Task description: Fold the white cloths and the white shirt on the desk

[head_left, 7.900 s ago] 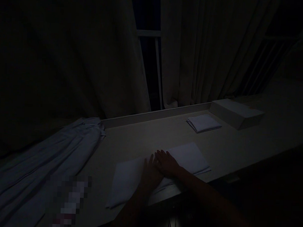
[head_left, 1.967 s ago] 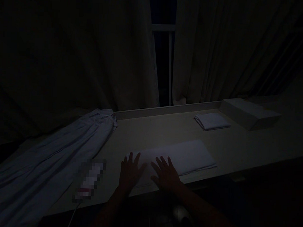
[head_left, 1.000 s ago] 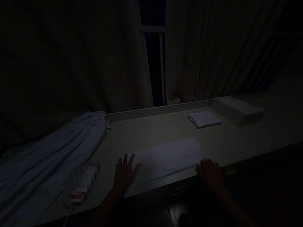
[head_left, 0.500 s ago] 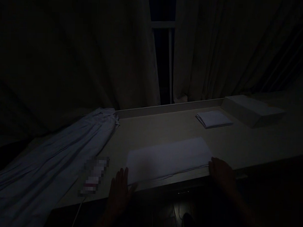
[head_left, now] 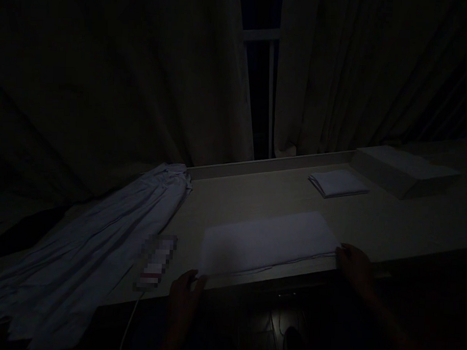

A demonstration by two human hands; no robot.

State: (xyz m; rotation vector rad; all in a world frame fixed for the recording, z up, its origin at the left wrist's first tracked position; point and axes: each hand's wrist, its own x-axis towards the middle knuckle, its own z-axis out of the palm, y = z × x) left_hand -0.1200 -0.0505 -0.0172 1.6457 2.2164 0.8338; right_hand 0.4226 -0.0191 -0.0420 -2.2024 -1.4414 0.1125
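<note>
A pale folded cloth (head_left: 269, 240) lies flat as a long rectangle near the table's front edge. My left hand (head_left: 185, 293) is at its near left corner, with thumb and curled fingers closed on the corner. At the near right corner my right hand (head_left: 355, 263) pinches the cloth's edge; the fingertips are dim. Beyond the cloth, to the right, a smaller folded cloth (head_left: 338, 183) rests on the table (head_left: 232, 198). The scene is very dark.
A large crumpled pale cloth (head_left: 112, 227) covers the table's left side and hangs over the front. Beside it lies a pixelated oblong object (head_left: 156, 261) with a white cable (head_left: 132, 319). A pale box (head_left: 406, 168) stands at back right. Curtains (head_left: 206, 82) hang behind the table's raised back edge.
My left hand's fingers have gone from stretched out to curled at the cloth's corner. My right hand has closed further on the right corner. The whole view has shifted slightly.
</note>
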